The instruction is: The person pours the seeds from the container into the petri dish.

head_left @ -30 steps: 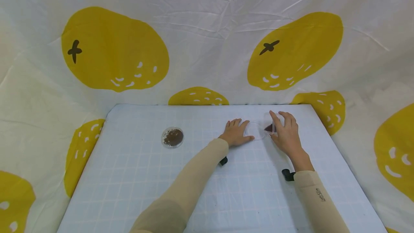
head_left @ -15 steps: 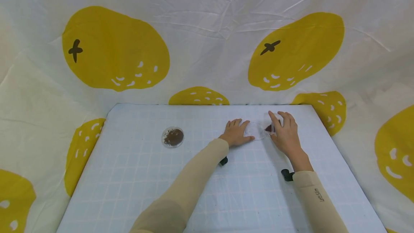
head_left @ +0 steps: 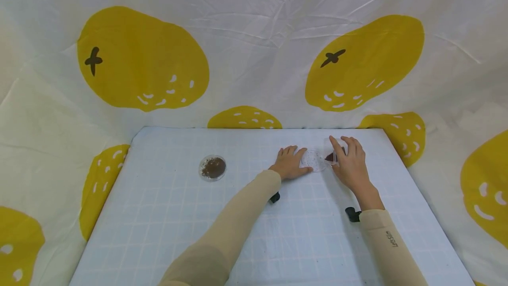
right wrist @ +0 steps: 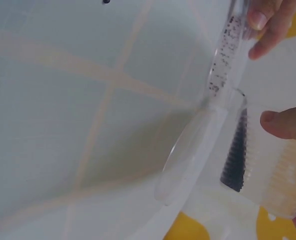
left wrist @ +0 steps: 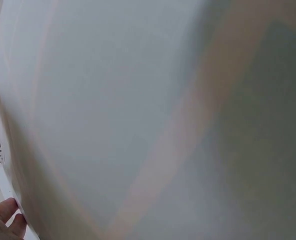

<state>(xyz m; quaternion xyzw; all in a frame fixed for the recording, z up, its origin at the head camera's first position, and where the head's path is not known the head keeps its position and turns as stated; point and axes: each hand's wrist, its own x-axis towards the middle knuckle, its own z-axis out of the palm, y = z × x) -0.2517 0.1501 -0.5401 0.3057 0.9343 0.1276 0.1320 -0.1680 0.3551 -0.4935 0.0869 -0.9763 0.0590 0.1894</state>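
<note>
In the head view my left hand (head_left: 291, 163) rests on the table with fingers spread, thumb and index touching the left rim of a clear round dish (head_left: 314, 161). Small dark grains are scattered over that dish. My right hand (head_left: 351, 162) grips a clear tub (right wrist: 268, 165), tilted low at the dish's right side. Dark grains (right wrist: 235, 155) lie banked along the tub's lower wall in the right wrist view. Beneath the tub there, a clear rounded rim (right wrist: 188, 155) shows; I cannot tell what it belongs to. The left wrist view shows mostly blurred tablecloth.
A second clear round dish (head_left: 212, 168) of brown grains stands to the left on the checked tablecloth (head_left: 158, 215). A white curtain with yellow fruit prints (head_left: 254, 69) hangs behind the table. Dark wrist cameras (head_left: 352, 214) sit at both wrists.
The round dish between my hands, bare a second ago, now has dark grains strewn across it. My hands have barely moved; the tub stays tilted.
</note>
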